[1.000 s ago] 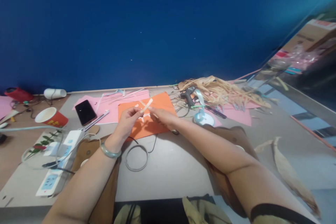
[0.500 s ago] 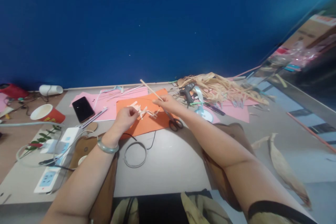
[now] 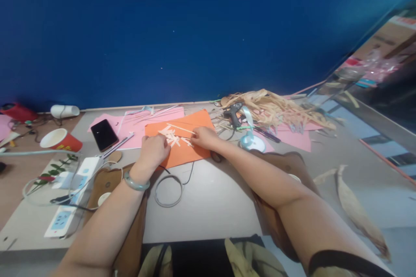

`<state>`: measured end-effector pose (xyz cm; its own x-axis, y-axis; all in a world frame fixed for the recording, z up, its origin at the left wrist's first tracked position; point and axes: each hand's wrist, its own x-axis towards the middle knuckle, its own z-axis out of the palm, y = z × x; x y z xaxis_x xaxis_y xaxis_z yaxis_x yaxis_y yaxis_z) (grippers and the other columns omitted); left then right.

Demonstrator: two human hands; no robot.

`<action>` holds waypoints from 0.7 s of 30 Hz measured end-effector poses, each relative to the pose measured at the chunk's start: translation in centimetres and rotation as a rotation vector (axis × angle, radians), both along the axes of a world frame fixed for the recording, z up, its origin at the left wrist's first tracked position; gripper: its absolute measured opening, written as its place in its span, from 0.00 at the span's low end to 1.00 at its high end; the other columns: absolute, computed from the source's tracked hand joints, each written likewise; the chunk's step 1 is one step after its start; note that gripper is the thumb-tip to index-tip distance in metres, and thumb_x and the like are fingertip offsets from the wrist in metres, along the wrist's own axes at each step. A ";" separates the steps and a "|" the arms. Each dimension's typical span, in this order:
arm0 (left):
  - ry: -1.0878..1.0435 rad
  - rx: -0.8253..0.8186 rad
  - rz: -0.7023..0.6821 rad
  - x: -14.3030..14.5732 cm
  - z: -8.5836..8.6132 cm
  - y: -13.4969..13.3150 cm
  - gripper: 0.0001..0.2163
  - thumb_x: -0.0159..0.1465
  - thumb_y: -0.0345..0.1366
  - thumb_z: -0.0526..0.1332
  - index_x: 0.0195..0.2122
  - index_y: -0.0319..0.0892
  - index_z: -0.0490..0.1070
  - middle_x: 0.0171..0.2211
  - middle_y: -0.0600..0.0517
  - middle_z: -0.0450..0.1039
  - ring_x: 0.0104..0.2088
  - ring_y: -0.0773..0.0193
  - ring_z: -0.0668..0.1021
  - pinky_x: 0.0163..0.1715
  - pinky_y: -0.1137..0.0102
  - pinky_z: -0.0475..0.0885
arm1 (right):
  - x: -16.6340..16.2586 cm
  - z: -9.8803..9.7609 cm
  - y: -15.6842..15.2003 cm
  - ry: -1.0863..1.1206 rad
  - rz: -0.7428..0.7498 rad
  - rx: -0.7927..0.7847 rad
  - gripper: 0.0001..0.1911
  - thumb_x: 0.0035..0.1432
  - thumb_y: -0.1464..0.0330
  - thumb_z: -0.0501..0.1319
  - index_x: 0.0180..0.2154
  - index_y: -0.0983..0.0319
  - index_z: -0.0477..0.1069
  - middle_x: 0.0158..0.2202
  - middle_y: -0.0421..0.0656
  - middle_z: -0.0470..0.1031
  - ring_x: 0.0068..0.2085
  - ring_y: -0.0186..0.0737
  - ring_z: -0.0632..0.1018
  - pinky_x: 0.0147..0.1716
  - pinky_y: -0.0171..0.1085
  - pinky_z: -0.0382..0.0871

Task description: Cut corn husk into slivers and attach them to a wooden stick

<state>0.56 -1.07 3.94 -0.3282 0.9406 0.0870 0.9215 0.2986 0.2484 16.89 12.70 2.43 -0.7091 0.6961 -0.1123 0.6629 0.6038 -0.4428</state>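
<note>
An orange paper sheet (image 3: 191,151) lies on the grey table, with several short pale strip pieces (image 3: 171,136) scattered on it. My left hand (image 3: 152,151) rests knuckles-up on the sheet, its fingers curled at the near edge of those pieces; what they hold is hidden. My right hand (image 3: 204,137) is closed, its fingertips pinched on the right end of a long thin pale strip (image 3: 180,128) that lies flat across the sheet. Black scissors (image 3: 215,156) peek out from under my right wrist.
A phone (image 3: 104,134) and pink paper (image 3: 139,123) lie to the left, with a red paper cup (image 3: 60,140) and a power strip (image 3: 69,199) beyond. A glue gun (image 3: 234,114), ribbon spool (image 3: 251,142) and dried husk pile (image 3: 276,110) sit right. A wire ring (image 3: 168,190) lies near.
My right hand has brought the long strip down from raised and slanted to flat on the orange sheet. My left hand has dropped onto the cut pieces. The scissors are now mostly covered.
</note>
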 end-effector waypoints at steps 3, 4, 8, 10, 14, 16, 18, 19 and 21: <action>-0.112 0.066 0.016 0.1 -0.1 0.2 0.02 0.51 0.32 0.58 0.23 0.42 0.68 0.24 0.46 0.73 0.30 0.52 0.75 0.41 0.58 0.58 | -0.1 0.1 0.1 0.098 -0.040 -0.048 0.06 0.49 0.65 0.61 0.26 0.62 0.72 0.27 0.44 0.75 0.29 0.38 0.72 0.25 0.32 0.55; -0.168 0.096 0.018 0.2 -0.1 0.3 0.02 0.51 0.32 0.58 0.23 0.42 0.69 0.25 0.47 0.73 0.30 0.53 0.75 0.40 0.59 0.59 | -0.2 0.1 0.0 0.158 -0.056 -0.095 0.06 0.49 0.65 0.60 0.26 0.62 0.71 0.26 0.43 0.75 0.28 0.37 0.72 0.25 0.32 0.56; -0.588 0.210 0.008 1.2 -0.6 0.7 0.07 0.53 0.39 0.62 0.29 0.42 0.72 0.27 0.49 0.74 0.28 0.59 0.74 0.32 0.65 0.65 | -0.4 0.4 -0.8 0.486 -0.054 -0.500 0.08 0.50 0.65 0.60 0.27 0.63 0.67 0.23 0.40 0.72 0.24 0.33 0.72 0.25 0.31 0.61; -0.840 0.247 -0.015 1.6 -0.7 0.8 0.11 0.53 0.42 0.63 0.32 0.40 0.72 0.28 0.48 0.74 0.26 0.62 0.74 0.29 0.67 0.67 | -0.4 0.9 -1.5 0.584 0.002 -0.654 0.10 0.50 0.63 0.61 0.27 0.64 0.67 0.21 0.38 0.70 0.23 0.31 0.70 0.25 0.31 0.62; -1.098 0.320 -0.033 1.8 -0.5 0.9 0.12 0.54 0.43 0.63 0.30 0.39 0.71 0.26 0.50 0.73 0.27 0.65 0.74 0.29 0.70 0.68 | -0.3 2.1 -2.7 0.581 0.089 -0.666 0.14 0.48 0.59 0.63 0.27 0.65 0.68 0.19 0.36 0.67 0.21 0.28 0.66 0.22 0.29 0.58; -1.126 0.316 -0.006 1.6 -0.2 0.9 0.11 0.53 0.43 0.63 0.28 0.39 0.71 0.25 0.52 0.72 0.26 0.66 0.74 0.29 0.71 0.67 | -0.2 2.6 -2.9 0.573 0.085 -0.652 0.13 0.49 0.60 0.62 0.27 0.65 0.67 0.18 0.35 0.65 0.21 0.28 0.65 0.21 0.29 0.57; -1.144 0.301 0.023 1.5 -0.1 0.8 0.11 0.53 0.42 0.64 0.28 0.39 0.71 0.24 0.53 0.71 0.25 0.67 0.73 0.28 0.72 0.67 | -0.2 2.7 -2.9 0.595 0.070 -0.662 0.11 0.50 0.62 0.60 0.26 0.64 0.66 0.18 0.35 0.64 0.21 0.28 0.65 0.22 0.29 0.58; -1.153 0.297 0.030 1.4 -0.1 0.8 0.10 0.52 0.41 0.64 0.28 0.39 0.71 0.24 0.53 0.71 0.25 0.67 0.72 0.28 0.72 0.66 | -0.2 2.7 -2.8 0.618 0.060 -0.672 0.11 0.51 0.62 0.59 0.26 0.64 0.65 0.18 0.35 0.64 0.21 0.29 0.66 0.22 0.29 0.59; -1.163 0.278 0.013 1.4 -0.2 0.8 0.09 0.52 0.40 0.64 0.29 0.39 0.72 0.24 0.53 0.72 0.25 0.68 0.72 0.27 0.73 0.66 | -0.3 2.6 -2.7 0.663 0.029 -0.684 0.10 0.51 0.62 0.58 0.26 0.63 0.64 0.20 0.35 0.65 0.22 0.29 0.67 0.23 0.30 0.61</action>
